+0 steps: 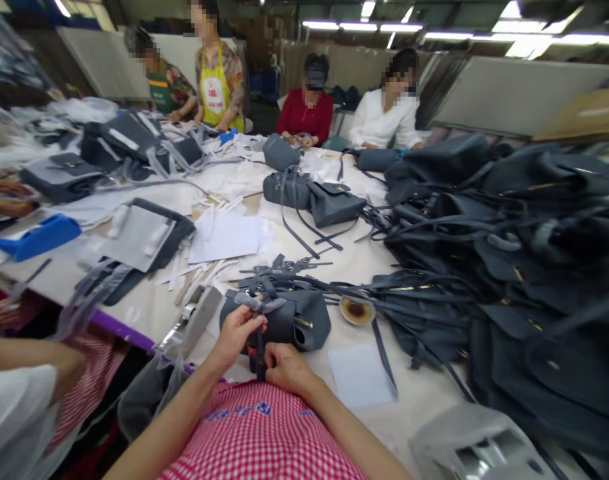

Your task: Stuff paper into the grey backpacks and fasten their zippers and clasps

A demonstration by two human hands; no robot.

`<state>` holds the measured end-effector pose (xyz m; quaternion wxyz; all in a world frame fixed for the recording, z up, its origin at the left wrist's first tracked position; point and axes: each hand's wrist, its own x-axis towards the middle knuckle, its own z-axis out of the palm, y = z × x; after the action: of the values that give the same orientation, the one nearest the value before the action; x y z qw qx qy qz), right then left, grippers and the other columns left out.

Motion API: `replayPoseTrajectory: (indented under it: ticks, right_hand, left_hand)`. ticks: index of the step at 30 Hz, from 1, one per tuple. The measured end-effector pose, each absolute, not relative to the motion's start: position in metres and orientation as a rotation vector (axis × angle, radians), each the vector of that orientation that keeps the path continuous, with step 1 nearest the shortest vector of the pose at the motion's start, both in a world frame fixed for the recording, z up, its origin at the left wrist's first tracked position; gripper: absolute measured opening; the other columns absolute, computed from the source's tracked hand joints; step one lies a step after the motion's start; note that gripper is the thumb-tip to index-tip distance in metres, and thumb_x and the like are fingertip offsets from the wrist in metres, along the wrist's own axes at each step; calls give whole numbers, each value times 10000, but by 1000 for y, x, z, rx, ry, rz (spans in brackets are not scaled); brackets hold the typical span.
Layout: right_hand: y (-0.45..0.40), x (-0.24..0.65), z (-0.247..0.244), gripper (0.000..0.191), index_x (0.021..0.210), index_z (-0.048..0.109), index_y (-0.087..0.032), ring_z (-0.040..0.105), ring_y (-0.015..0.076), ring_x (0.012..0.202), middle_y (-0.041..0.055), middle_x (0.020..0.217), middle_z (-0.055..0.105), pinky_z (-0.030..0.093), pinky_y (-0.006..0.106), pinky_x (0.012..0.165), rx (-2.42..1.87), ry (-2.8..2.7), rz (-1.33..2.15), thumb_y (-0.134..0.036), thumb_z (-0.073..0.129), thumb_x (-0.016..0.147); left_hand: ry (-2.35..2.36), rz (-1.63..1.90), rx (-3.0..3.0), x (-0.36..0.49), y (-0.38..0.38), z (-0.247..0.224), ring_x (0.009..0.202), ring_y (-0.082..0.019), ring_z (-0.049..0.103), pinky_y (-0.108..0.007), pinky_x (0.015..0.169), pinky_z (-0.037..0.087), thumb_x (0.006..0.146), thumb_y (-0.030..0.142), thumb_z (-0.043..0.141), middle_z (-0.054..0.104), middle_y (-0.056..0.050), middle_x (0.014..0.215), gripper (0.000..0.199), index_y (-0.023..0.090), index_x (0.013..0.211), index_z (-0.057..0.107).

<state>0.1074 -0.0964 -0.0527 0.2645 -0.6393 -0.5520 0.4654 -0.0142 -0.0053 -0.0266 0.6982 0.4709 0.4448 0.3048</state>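
Note:
A dark blue-grey bag (312, 323) lies on the table right in front of me. My left hand (238, 332) is at its near left side, thumb and fingers closed on a dark strap (260, 340) just below a piece in pale wrapping (259, 305). Lower down and to the right, my right hand (286, 365) is curled at the same strap, close to my checked apron (264, 427). Its fingertips are partly hidden. Beyond the bag lie several small dark straps with metal eyelets (287, 265).
A large pile of dark bags (544, 267) fills the right side. Nearby are a round dish with brown residue (357, 311), a white sheet (362, 375) and a grey machine (199, 320). Co-workers sit and stand across the table; another person's arm (29, 357) is at left.

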Motion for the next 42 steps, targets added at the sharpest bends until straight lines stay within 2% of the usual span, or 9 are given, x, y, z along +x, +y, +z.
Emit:
replayPoseTrajectory:
  ticks: [3,7,13,21,24,27,33,36,42]
  right_hand:
    - [-98,113,-51,204,582,487,-213,449,108,546,-77,559,489,294,212,530,-1736,-1407,1232,-27,571,591]
    - [-111,127,-55,174,746,646,-226,568,111,634,-63,666,613,391,184,592,-1710,-1319,1212,-75,585,684]
    - [-175,173,-85,233,846,715,-204,631,153,651,0,694,682,469,233,635,-1943,-1101,992,-172,487,811]
    - [-165,258,-127,539,1420,403,-151,670,275,896,131,901,712,471,386,807,-2478,-846,592,-246,465,894]
    - [-137,283,-140,554,1420,384,-106,668,290,889,189,961,703,473,423,803,-2639,-859,557,-261,513,904]
    - [-124,300,-152,435,1300,507,-145,659,228,857,121,1007,686,496,419,808,-2703,-928,540,-370,529,928]
    - [-145,314,-165,311,1208,569,-207,631,186,867,66,1022,669,481,346,812,-2615,-1082,363,-346,431,967]
    - [-176,302,-169,401,1321,487,-174,621,198,938,102,1085,648,472,306,813,-2580,-1068,209,-304,325,977]
    - [-247,238,-189,404,1157,635,-112,581,304,980,213,1094,615,462,403,774,-2667,-1011,-40,-313,361,939]
  left_hand:
    - [952,550,1122,-17,3,-21,734,-164,623,-276,698,493,642,333,760,676,-40,834,374,136,943,659]
    - [1009,503,1183,-16,12,-20,602,-126,565,-243,598,464,650,402,743,603,2,685,312,131,773,651]
    - [1026,583,1051,-12,15,-29,415,-37,264,-163,398,183,631,458,736,321,110,513,406,134,835,600]
    - [1056,534,1038,-9,7,-34,409,-33,243,-165,401,167,627,504,726,289,124,507,469,139,877,571]
    - [1037,551,1076,-15,2,-30,452,-61,371,-180,435,302,674,525,698,409,88,538,481,136,932,585]
    - [1045,532,1092,-22,-4,-28,509,-86,454,-210,488,398,694,511,693,482,63,606,480,143,987,595]
    - [1060,589,1061,-19,-8,-30,523,-88,468,-216,511,410,699,474,697,496,61,620,437,147,978,618]
    - [1055,602,1060,-12,-5,-29,531,-87,477,-206,515,395,703,468,697,510,57,619,419,145,960,623]
    - [1088,595,1073,-11,-6,-30,542,-98,494,-205,503,396,708,494,692,531,43,626,437,138,951,622]
